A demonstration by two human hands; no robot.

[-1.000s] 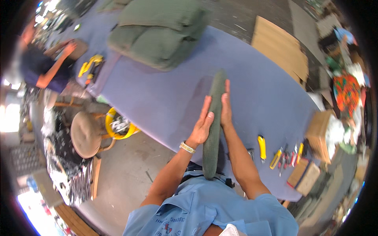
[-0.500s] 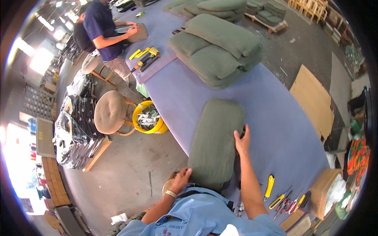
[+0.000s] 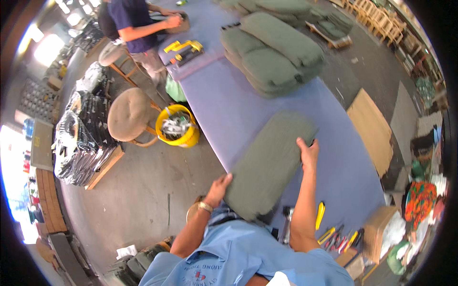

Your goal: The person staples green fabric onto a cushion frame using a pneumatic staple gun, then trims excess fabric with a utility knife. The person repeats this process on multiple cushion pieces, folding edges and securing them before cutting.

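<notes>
The left hand [image 3: 218,189] is gripping the flat green cushion [image 3: 269,164] by its near-left edge, and the right hand [image 3: 309,153] is clasping its right edge farther out. From where I'm standing, the cushion is slanting over the blue table [image 3: 339,169], its near end sitting by the worker's blue shirt [image 3: 243,245].

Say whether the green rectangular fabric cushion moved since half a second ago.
Yes: the cushion swung clockwise, its far end rightward, farther from the flat blue table's left edge.
</notes>
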